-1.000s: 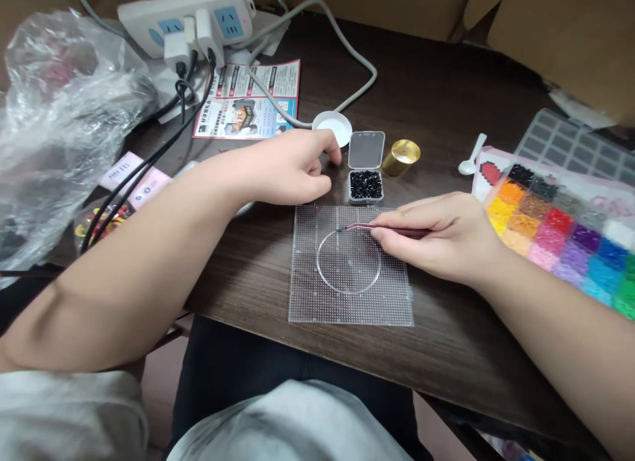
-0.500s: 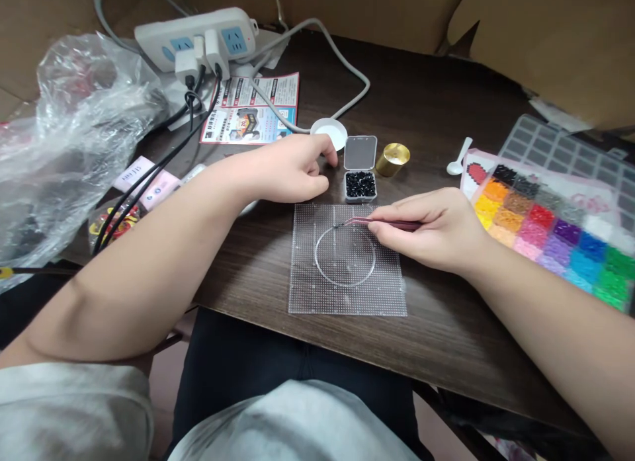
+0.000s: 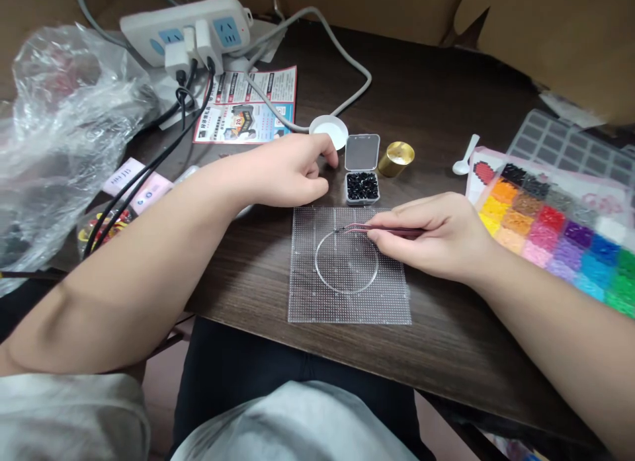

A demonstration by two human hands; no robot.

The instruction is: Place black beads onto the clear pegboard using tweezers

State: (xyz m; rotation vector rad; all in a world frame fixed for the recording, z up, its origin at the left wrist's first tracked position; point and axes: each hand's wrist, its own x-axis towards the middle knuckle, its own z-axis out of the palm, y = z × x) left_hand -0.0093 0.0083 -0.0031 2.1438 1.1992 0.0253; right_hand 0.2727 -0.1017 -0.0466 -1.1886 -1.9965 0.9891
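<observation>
My right hand point(image 3: 429, 239) pinches dark pink tweezers point(image 3: 391, 230). Their tips are at the upper part of a clear ring point(image 3: 317, 266), where a tiny dark bead point(image 3: 338, 231) shows. The ring lies on a transparent square pegboard point(image 3: 347, 309). My left hand point(image 3: 292, 170) rests on the table beyond the board, thumb and index finger apart, other fingers curled, holding nothing visible. Its index finger is by the rim of a white round lid point(image 3: 328, 130); I cannot tell whether they touch. An open clear box of black beads point(image 3: 362, 186) stands just behind the board.
Behind the bead box is a gold cup point(image 3: 397, 158). To the right lie a white spoon point(image 3: 466, 157) and a tray of coloured beads point(image 3: 560, 233). A power strip point(image 3: 143, 41), cables, a leaflet point(image 3: 243, 124) and plastic wrapping point(image 3: 84, 117) fill the left side.
The view has shifted slightly. My right hand still has the tweezers at the ring's upper edge, and my left hand has stayed by the white lid.
</observation>
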